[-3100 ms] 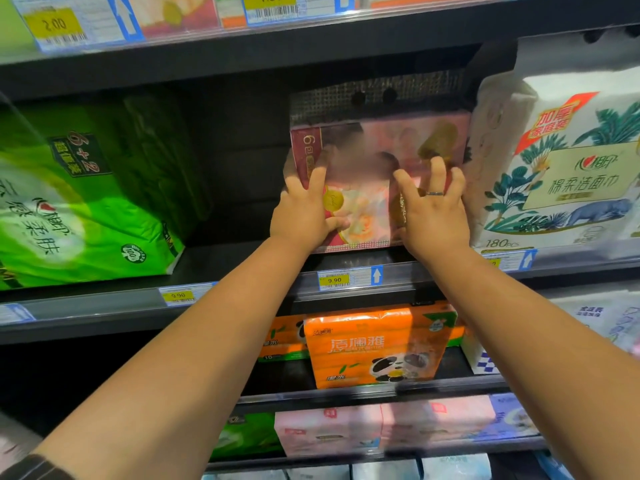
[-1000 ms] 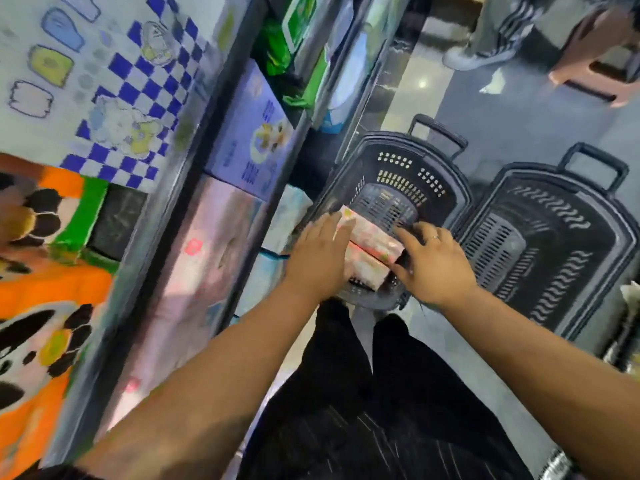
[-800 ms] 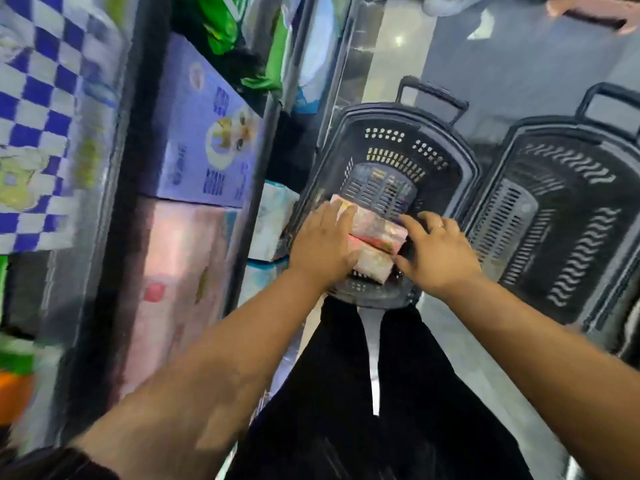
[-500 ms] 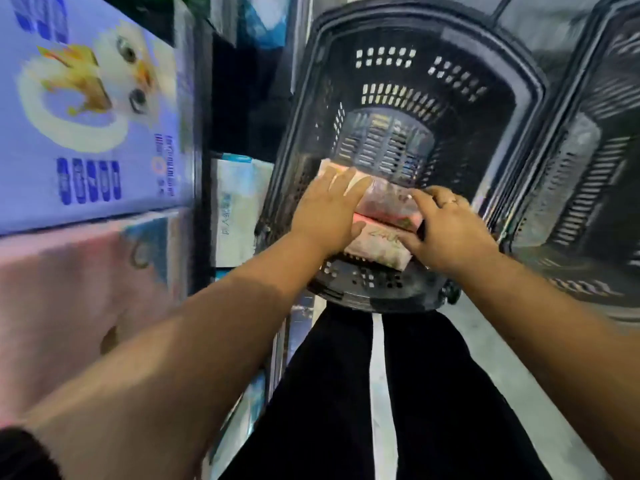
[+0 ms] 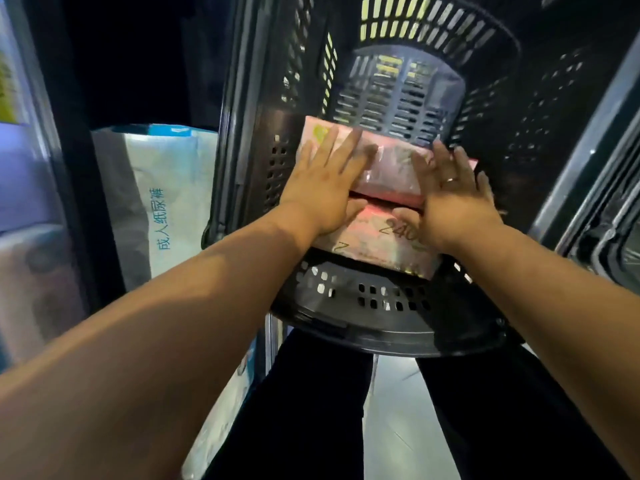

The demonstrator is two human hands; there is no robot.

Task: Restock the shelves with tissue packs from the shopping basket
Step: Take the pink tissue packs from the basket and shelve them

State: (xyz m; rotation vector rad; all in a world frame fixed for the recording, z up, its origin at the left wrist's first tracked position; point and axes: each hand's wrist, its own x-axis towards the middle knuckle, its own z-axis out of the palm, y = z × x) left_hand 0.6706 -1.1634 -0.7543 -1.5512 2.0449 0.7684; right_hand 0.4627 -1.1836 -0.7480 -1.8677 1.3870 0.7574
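Observation:
Two pink tissue packs lie stacked inside the black shopping basket (image 5: 381, 327) on the floor. My left hand (image 5: 322, 188) lies over the left end of the upper pink tissue pack (image 5: 391, 171), fingers spread on top and thumb tucked under it. My right hand (image 5: 453, 199) grips the same pack's right end, with a ring on one finger and the thumb in the gap below. The lower pink tissue pack (image 5: 384, 244) shows printed digits and sits beneath, against the basket's near wall.
A white and blue pack with dark print (image 5: 162, 202) stands on the low shelf to the left, next to the basket. A dark shelf upright (image 5: 65, 168) runs beside it. A second black basket's rim (image 5: 609, 220) is at the right. My dark trouser legs are below.
Three seconds ago both hands pushed a pink pack onto an upper shelf. Since then I have bent down to the basket; the view has closed in, and both hands have settled on the upper pack.

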